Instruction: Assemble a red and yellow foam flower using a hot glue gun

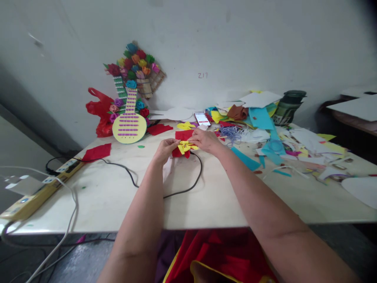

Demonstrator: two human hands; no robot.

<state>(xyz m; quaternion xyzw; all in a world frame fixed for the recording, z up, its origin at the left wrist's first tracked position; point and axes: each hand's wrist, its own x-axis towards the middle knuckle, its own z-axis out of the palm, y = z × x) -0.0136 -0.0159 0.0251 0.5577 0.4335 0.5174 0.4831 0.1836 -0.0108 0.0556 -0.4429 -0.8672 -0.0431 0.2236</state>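
At the middle of the table, a yellow paper flower [184,147] is held between my two hands, with red paper [184,135] behind and below it. My left hand [168,149] pinches the flower's left edge between thumb and fingers. My right hand [205,141] has its fingers closed on the upper right side of the flower. A black cable [201,167] curves across the tabletop just below the hands. The right hand's fingertips are partly hidden.
A paper-flower lute [129,128] and a red bag [101,111] stand at back left. A power strip [41,191] lies left. Behind my hands is a phone [202,119]. Paper scraps [306,143], lavender string [232,133] and a dark bottle [290,107] occupy the right.
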